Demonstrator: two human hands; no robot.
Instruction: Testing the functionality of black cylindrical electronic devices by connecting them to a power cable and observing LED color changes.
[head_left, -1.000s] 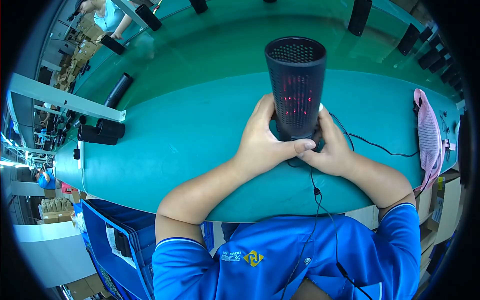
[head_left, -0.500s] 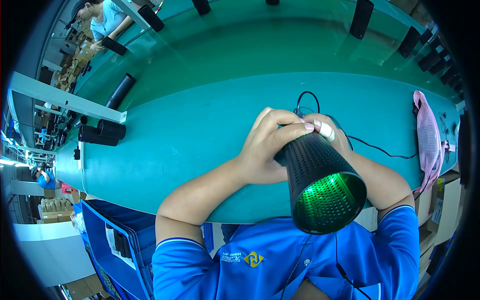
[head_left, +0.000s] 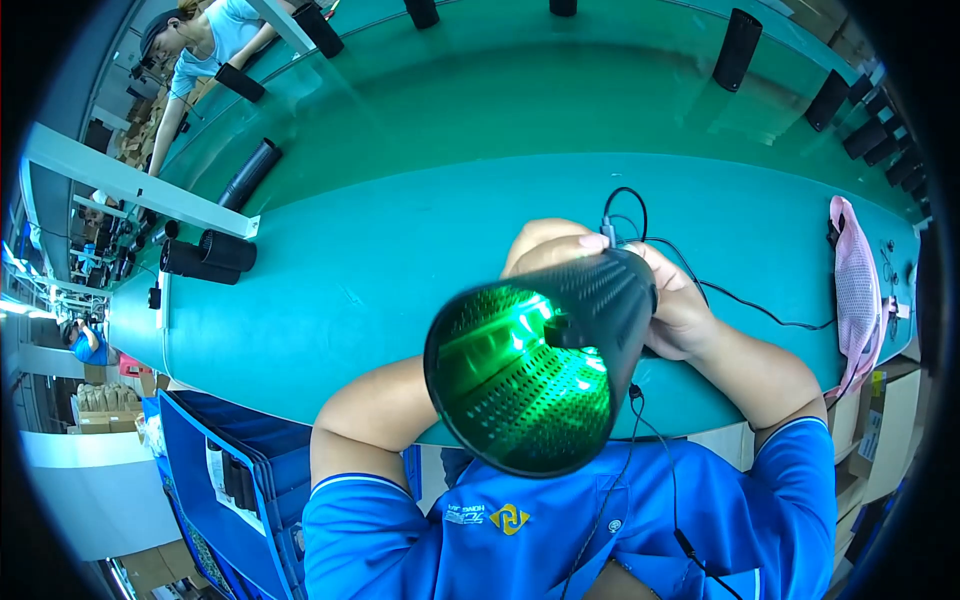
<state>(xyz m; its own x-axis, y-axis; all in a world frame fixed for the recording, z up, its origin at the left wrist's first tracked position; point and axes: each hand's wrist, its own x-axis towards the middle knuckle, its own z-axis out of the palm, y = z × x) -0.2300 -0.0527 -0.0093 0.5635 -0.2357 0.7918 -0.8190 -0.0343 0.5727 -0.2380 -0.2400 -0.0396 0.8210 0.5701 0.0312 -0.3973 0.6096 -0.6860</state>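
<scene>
A black perforated tube (head_left: 608,310) is held between my two hands, its wide open end tilted toward me and to the left. Green light glows on the inner wall, and a small dark part shows inside. My left hand (head_left: 550,243) is closed at the far end, partly hidden behind the tube, with its thumb beside a cable plug (head_left: 608,234). My right hand (head_left: 682,308) wraps the far end from the right side. From the plug, a black cable (head_left: 640,205) loops up and runs right across the green work surface (head_left: 380,290).
Two black tubes (head_left: 228,250) lie at the left by a white post (head_left: 150,187). More tubes (head_left: 738,50) stand on the far green belt (head_left: 520,110). A pink mesh bag (head_left: 855,295) sits at right, blue bins (head_left: 235,490) lower left. Another person (head_left: 205,45) works at the upper left.
The tube's open end has swung left and turned, showing more of its lit inside. My right hand has shifted down around the far end; my left hand is now more hidden.
</scene>
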